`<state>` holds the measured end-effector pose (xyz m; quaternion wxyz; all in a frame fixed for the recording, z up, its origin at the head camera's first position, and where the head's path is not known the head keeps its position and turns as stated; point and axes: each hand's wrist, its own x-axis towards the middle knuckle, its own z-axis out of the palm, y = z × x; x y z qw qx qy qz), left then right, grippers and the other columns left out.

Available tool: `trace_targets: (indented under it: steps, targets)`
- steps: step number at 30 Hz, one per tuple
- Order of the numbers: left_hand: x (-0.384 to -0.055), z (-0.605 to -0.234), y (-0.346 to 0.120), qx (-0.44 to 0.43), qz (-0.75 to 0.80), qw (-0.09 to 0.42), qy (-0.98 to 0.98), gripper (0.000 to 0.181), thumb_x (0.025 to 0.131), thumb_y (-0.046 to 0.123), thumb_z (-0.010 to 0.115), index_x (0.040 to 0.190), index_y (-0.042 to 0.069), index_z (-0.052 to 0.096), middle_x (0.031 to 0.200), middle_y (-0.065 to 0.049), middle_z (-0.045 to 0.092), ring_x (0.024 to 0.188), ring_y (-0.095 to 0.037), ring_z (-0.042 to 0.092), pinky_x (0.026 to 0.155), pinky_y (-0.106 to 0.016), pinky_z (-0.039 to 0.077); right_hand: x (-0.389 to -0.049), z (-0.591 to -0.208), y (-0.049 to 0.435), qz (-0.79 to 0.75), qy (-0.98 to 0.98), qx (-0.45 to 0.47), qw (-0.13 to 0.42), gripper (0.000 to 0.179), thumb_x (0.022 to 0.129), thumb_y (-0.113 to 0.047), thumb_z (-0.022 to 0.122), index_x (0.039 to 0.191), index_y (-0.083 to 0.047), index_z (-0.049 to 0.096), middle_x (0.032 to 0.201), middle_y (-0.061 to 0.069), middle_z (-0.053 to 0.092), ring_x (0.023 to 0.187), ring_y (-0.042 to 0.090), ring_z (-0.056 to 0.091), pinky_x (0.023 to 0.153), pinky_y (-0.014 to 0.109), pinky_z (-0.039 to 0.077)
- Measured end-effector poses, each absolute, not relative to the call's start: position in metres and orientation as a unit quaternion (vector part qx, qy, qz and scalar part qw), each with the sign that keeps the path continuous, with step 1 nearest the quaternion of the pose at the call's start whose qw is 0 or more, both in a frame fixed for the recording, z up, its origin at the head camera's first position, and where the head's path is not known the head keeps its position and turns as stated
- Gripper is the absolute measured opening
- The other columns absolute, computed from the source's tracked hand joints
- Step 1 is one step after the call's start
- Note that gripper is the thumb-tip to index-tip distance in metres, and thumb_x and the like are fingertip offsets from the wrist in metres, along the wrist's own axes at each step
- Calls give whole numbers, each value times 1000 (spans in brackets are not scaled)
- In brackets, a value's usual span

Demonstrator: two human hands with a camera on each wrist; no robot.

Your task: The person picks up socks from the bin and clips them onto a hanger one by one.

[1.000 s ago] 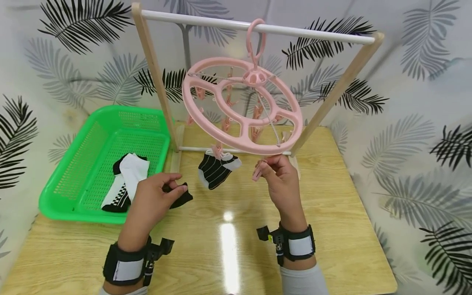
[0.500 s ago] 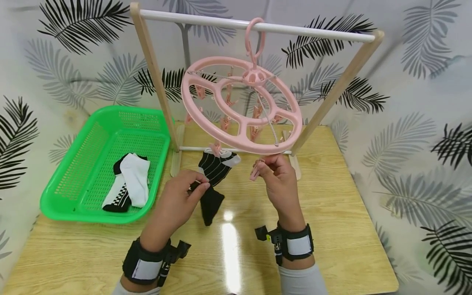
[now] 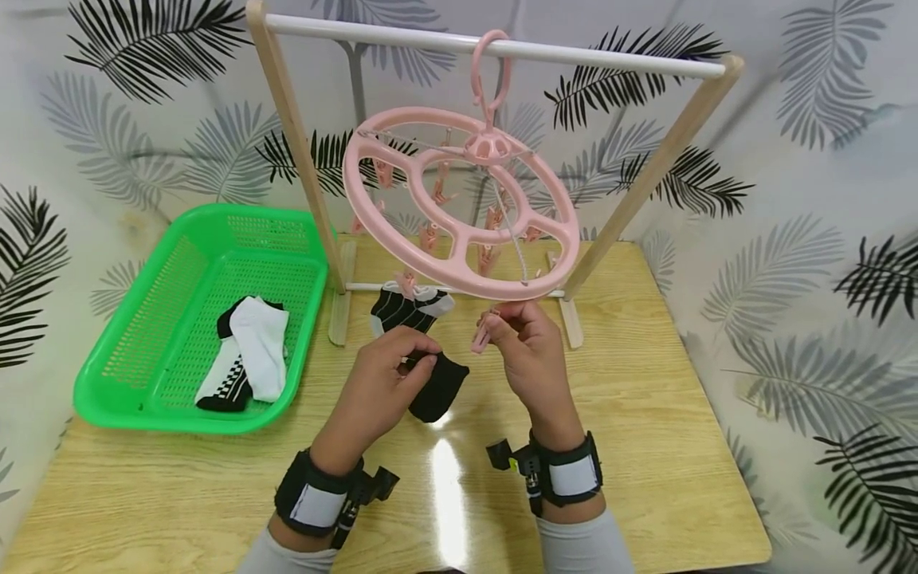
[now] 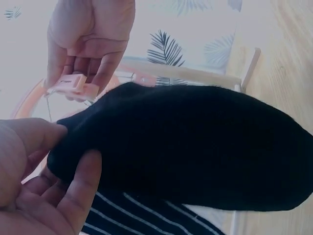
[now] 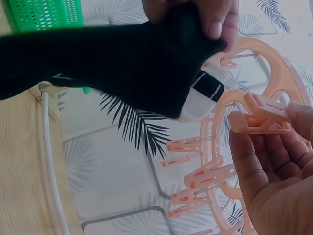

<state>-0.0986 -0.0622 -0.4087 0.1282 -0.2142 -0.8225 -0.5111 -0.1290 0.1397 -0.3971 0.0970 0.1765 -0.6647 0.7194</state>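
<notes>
Black sock [image 3: 443, 391], pinched by the left hand [image 3: 382, 384] above the desk [image 3: 645, 446], hangs unclipped; the right hand [image 3: 534, 355] pinches a clip [image 5: 259, 117]. One striped sock [image 3: 403, 312] is clipped up; paler socks [image 3: 260, 347] seemingly remain in the basket [image 3: 92, 379] at the desk's left edge.

Table: pale yellow wood with visible grain [image 3: 645, 478], filling the lower middle of the head view, with a rounded corner at lower right.
Shine: a bright vertical streak of reflected light [image 3: 448, 510] on the tabletop, bottom centre.
Green basket: a plastic basket with perforated sides [image 3: 179, 424], standing upright at centre left, its left rim reaching past the table's visible edge.
Rack feet: two light wooden strips, the left one [image 3: 340, 323] just beside the basket, the right one [image 3: 571, 323] right of centre, both flat on the tabletop.
</notes>
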Motion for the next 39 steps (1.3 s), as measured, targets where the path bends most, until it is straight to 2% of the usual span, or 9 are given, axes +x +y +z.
trace_targets:
  steps: [5,10,18,22,29,34,37,39]
  targets:
    - [-100,-410,-55,-207,-544,139,-801,8,93,0,66,97,5,70,95,-2,65,72,-11,55,61,-26,47,-128,-396,137,717,-666,184,95,10,100,2,55,101,11,54,89,17,63,72,18,66,71,32,57]
    - [-101,-410,-50,-197,-582,125,-779,7,94,1,64,99,5,68,96,-2,63,73,-13,55,63,-26,47,-127,-394,136,711,-674,179,91,12,101,-2,55,101,11,55,88,15,64,73,18,66,73,32,57]
    - [-104,-411,-47,-199,-638,128,-733,8,94,-3,64,100,1,67,98,-8,63,64,-15,46,57,-23,39,-126,-392,135,702,-685,174,88,13,101,-4,55,100,9,57,90,14,65,76,18,66,72,30,56]
    - [-105,-413,-44,-200,-655,134,-716,8,93,-5,63,100,-2,67,99,-12,64,68,-15,49,57,-22,39,-126,-392,134,703,-683,177,89,13,100,-3,56,100,10,57,89,14,66,76,17,66,74,30,56]
    - [-106,-413,-42,-198,-671,127,-703,7,95,-2,63,101,-1,67,102,-11,64,78,-16,55,59,-22,43,-125,-394,134,694,-693,180,76,10,99,0,58,101,10,59,90,10,66,80,18,65,75,31,55]
    - [-106,-408,-44,-193,-679,131,-696,8,94,-7,61,101,-8,65,102,-18,63,85,-16,57,67,-22,48,-124,-393,134,671,-716,185,55,10,96,-4,63,102,4,61,91,9,62,82,23,61,73,34,52]
    - [-106,-408,-45,-185,-678,129,-700,8,94,-6,62,101,-8,65,103,-18,63,87,-17,58,69,-22,48,-125,-393,134,667,-720,184,51,10,96,-6,65,101,2,62,91,9,61,81,24,59,71,32,50]
    - [-108,-413,-46,-181,-676,129,-703,8,95,-2,63,101,-4,67,104,-13,64,89,-18,60,68,-23,49,-124,-393,133,668,-721,179,50,10,96,-6,65,102,2,62,91,9,61,80,23,58,70,31,49]
